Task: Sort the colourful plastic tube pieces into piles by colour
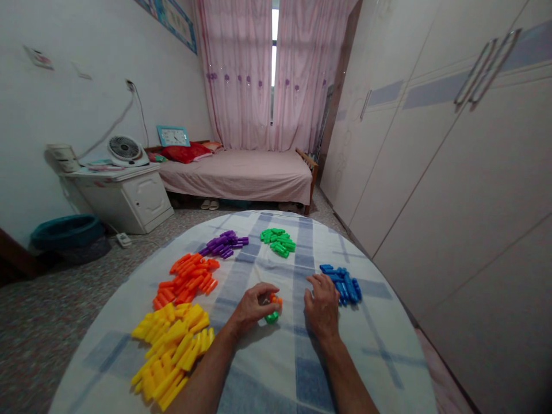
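Head view: an orange block [276,299] was pinched by the left hand [255,305]; the right hand [322,305] was held loosely parted, blue blocks [350,288] piled at its two o'clock.

The left hand [253,307] and the right hand [322,305] are bare, as are the wrists [234,329]. The left forearm [213,363] and the right forearm [345,371] are uncovered as far as they show, slim near the hand and thicker toward the lower edge, where the view cuts them off. The fingers [266,288] have rounded tips; the nails are too small to make out.
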Available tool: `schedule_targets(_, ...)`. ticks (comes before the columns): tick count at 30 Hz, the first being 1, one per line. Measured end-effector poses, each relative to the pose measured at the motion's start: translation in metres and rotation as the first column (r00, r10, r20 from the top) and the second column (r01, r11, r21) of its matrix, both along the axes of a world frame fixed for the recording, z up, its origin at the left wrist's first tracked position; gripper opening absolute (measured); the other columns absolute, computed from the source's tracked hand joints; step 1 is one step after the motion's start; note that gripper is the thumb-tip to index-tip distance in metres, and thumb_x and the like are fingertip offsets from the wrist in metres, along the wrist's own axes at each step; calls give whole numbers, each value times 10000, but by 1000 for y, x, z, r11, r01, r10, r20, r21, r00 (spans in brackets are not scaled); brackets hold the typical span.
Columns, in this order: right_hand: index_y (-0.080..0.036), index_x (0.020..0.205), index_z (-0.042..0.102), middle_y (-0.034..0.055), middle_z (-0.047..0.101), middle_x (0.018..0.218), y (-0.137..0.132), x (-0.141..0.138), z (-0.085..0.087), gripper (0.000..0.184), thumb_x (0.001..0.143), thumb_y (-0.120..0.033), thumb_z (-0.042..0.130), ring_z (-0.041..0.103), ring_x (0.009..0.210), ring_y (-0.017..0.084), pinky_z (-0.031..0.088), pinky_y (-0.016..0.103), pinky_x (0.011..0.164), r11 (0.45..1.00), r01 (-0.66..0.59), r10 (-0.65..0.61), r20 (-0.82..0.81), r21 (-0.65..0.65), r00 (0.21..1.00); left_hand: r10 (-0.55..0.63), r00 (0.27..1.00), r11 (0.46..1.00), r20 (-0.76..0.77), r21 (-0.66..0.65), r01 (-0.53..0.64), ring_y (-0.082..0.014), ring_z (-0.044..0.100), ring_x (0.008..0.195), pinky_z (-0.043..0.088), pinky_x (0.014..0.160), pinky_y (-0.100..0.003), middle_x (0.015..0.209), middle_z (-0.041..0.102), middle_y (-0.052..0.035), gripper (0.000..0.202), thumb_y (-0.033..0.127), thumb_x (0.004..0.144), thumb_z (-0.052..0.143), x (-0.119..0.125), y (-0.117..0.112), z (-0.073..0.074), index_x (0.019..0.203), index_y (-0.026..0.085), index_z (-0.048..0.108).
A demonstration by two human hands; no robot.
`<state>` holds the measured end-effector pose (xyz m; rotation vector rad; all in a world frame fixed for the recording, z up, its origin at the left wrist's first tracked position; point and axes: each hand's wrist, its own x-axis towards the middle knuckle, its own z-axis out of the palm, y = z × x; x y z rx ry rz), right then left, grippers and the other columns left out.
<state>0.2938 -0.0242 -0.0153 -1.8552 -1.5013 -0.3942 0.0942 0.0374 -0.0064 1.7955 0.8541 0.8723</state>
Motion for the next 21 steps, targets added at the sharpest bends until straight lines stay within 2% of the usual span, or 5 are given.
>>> schedule_targets(4, -186, 1071, 612, 89, 606, 1135, 1, -6, 2, 296, 832, -147, 443, 449, 1188, 241, 341, 423, 978, 997, -81, 81, -35, 18, 996, 34, 999, 999, 41, 4, -34, -146, 597, 710, 496, 662, -278, 797, 652, -46, 173, 289, 727, 671, 3, 1, -4, 855, 175, 687)
schedule_targets(7, -182, 1071, 609, 91, 608, 1135, -1, -10, 7, 282, 841, -151, 447, 444, 1197, 248, 339, 443, 993, 991, -119, 122, -45, 62, 992, 201, 972, 978, 120, 40, -207, -150, 613, 732, 514, 671, -281, 812, 658, -43, 153, 317, 779, 614, 3, 4, -6, 815, 175, 657)
schedule_targets(13, -206, 1116, 577, 78, 616, 1085, -11, -41, 20, 284, 841, -180, 513, 558, 1038, 203, 432, 366, 916, 877, -477, 460, -186, -62, 868, 631, 746, 714, 211, 219, -665, -167, 582, 877, 498, 824, -325, 941, 624, -39, 160, 329, 844, 536, -5, 18, -9, 913, 203, 606)
schedule_targets(17, -229, 1138, 586, 59, 609, 1083, -16, -62, 22, 408, 734, -204, 643, 565, 990, 201, 455, 329, 865, 778, -586, 550, -207, -226, 809, 668, 720, 636, 189, 358, -683, -190, 562, 908, 470, 866, -354, 927, 626, -48, 120, 278, 856, 525, -8, 20, -11, 915, 202, 596)
schedule_targets(21, -229, 1059, 624, 44, 608, 1005, -16, -68, 21, 336, 733, -146, 615, 557, 932, 189, 448, 305, 831, 791, -541, 517, -161, -285, 841, 673, 720, 599, 171, 446, -666, -197, 564, 898, 469, 850, -352, 914, 631, -51, 96, 246, 861, 524, -5, 14, -4, 916, 197, 586)
